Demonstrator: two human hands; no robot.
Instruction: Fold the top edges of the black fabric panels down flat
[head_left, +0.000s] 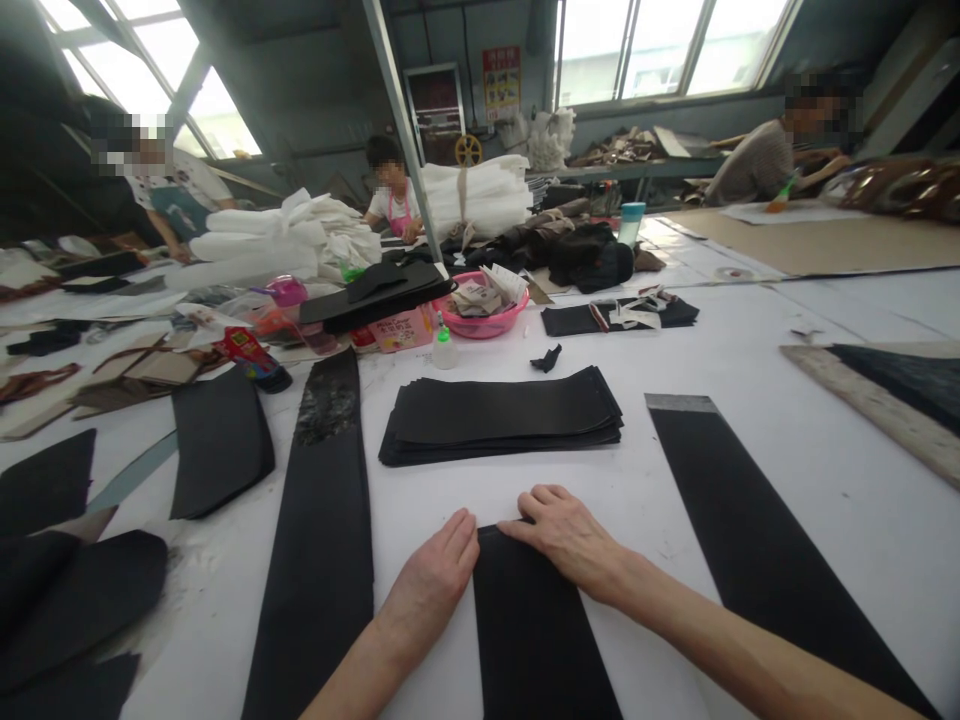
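Observation:
A long black strip of leather-like sheet lies on the white table in front of me, its far end narrowly folded over. My left hand is at the far left corner of that strip, fingers pressed together and closed on its edge; the thumb is hidden. On the far edge sits my right hand, closed, its thumb flat along the fold and the other fingers curled beyond it. Just past both hands lies a stack of black rectangular pieces.
Long black strips lie to the left and to the right. Behind the stack are a small bottle with a green tip, a pink basket and a black scrap. Several other people work farther back near white bundles.

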